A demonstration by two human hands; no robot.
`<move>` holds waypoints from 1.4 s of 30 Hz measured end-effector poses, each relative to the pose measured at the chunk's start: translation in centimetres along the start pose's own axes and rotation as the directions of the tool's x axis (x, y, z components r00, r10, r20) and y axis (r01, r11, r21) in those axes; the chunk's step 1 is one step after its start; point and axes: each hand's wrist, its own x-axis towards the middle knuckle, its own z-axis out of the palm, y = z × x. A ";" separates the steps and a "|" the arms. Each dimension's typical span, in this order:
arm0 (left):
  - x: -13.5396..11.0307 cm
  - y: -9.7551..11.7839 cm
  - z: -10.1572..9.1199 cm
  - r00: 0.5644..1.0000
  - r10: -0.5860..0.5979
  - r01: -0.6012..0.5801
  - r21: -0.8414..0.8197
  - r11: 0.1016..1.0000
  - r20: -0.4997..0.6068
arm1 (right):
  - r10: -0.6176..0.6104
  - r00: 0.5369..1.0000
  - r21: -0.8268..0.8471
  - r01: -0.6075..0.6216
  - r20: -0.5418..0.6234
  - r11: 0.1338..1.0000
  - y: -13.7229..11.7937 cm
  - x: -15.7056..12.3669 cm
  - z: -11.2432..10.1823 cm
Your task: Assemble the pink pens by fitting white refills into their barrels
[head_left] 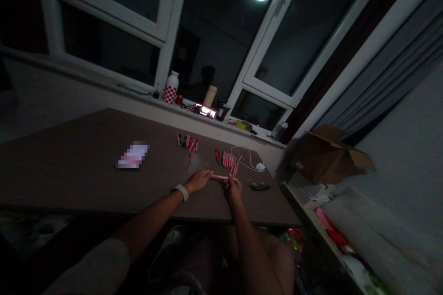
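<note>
Head camera looks down on two bare hands that meet over a brown table (86,166). The fingers of the left hand (199,179) are closed on one end of a thin pink stick (218,177), and the fingers of the right hand (234,189) are closed on its other end. In the dim light I cannot tell which fingertips do the pinching. I think the stick is taken at both ends so that it rests level and steady, low over the table top and close to the person's body.

The stick is slim, straight and pale pink. It looks light and rigid, and I see no marking on it.

The stick is just in front of the white charger cable (249,160), on the person's side of it. Touching the cable's left side, a loose row of short pink and red tubes (229,159) lies within easy reach of the hands. A second small group of tubes (188,142) lies further left of the cable. Nearer than the cable and a little right lies a small dark object (259,186). Well left of the cable lies a phone (133,155). To the right of the cable, off the table, an open cardboard box (328,152) stands.
</note>
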 end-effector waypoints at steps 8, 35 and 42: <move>-0.1 0.3 -0.4 0.998 -0.049 0.049 0.023 0.999 0.025 | 0.012 1.000 -0.006 -0.011 0.020 1.000 0.1 0.1 -0.3; 0.7 1.6 -2.2 0.969 -0.234 0.233 0.010 0.972 0.081 | 0.249 0.968 0.045 -0.249 0.018 0.967 -1.1 -0.9 -0.5; 0.9 1.4 -2.3 0.961 -0.257 0.250 0.072 0.965 0.105 | 0.325 0.945 0.028 -0.326 0.036 0.945 -1.4 -1.2 -0.9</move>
